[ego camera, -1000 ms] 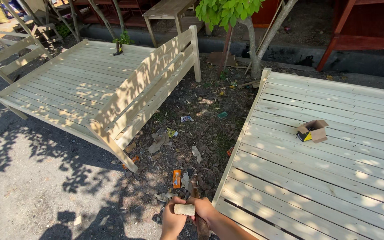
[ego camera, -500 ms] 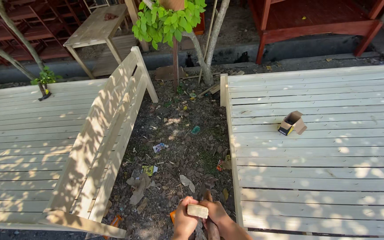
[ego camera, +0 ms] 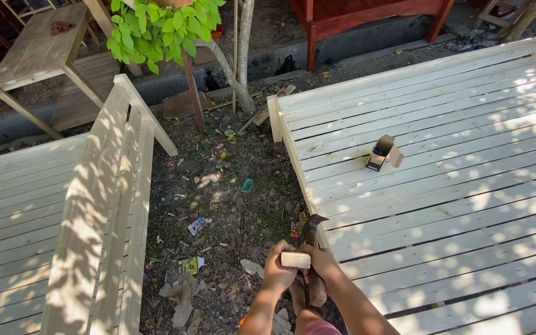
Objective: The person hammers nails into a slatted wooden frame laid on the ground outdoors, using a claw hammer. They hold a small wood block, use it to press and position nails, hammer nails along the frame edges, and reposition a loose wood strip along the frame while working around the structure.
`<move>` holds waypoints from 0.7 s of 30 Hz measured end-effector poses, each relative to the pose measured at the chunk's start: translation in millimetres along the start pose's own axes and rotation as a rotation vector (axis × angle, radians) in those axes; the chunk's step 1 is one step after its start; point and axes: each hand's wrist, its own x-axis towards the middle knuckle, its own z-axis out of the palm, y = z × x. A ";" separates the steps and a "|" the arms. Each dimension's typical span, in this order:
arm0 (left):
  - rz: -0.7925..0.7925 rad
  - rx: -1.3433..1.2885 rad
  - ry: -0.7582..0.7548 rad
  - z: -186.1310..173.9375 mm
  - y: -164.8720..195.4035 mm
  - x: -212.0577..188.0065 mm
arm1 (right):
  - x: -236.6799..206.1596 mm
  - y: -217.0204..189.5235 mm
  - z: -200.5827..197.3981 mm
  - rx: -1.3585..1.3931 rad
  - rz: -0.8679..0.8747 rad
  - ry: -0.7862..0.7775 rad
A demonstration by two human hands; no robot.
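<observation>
Head camera, looking down: both hands meeting low in the middle of the frame over littered dirt ground (ego camera: 231,205). Left hand (ego camera: 277,273) curled closed around one end of a small pale wooden block (ego camera: 296,260), fingers wrapped over its top. Right hand (ego camera: 322,260) closed on the other end of the same block, thumb side toward the left hand, the block held level between the two. Also in the right hand's grip, as far as can be made out, a hammer (ego camera: 310,248): dark claw head poking up just above the block, brown wooden handle running down past the wrist toward the bottom edge. Block and hammer head held just beside the near edge of a pale slatted wooden platform (ego camera: 442,205) filling the right half of the view, dappled with leaf shadow. Well apart from the hands, up on the slats, a small open cardboard box (ego camera: 383,152), flaps spread, dark contents too small to make out. Left half of the view taken by a pale slatted bench (ego camera: 103,217), its back rail running toward the top of the frame. Between bench and platform, scraps of paper, wood chips and dry leaves on the soil. At the top, a thin tree trunk (ego camera: 243,56) with green leaves (ego camera: 156,28), a small unfinished wooden table (ego camera: 35,49) to the left, and red-brown furniture (ego camera: 367,15) beyond a concrete kerb.
</observation>
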 end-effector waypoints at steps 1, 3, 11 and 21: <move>-0.037 -0.078 -0.046 -2.1 -5.1 19.2 | 15.6 -8.3 2.6 0.008 0.017 0.016; -0.110 -0.124 -0.118 -2.8 -15.3 70.4 | 54.2 -32.9 6.4 0.000 0.024 0.036; -0.209 0.136 -0.183 2.3 -57.2 263.0 | 212.0 -138.3 19.1 -0.089 0.156 0.195; -0.408 -0.099 0.066 -29.1 -128.2 497.0 | 370.8 -273.6 55.7 -0.059 0.007 0.291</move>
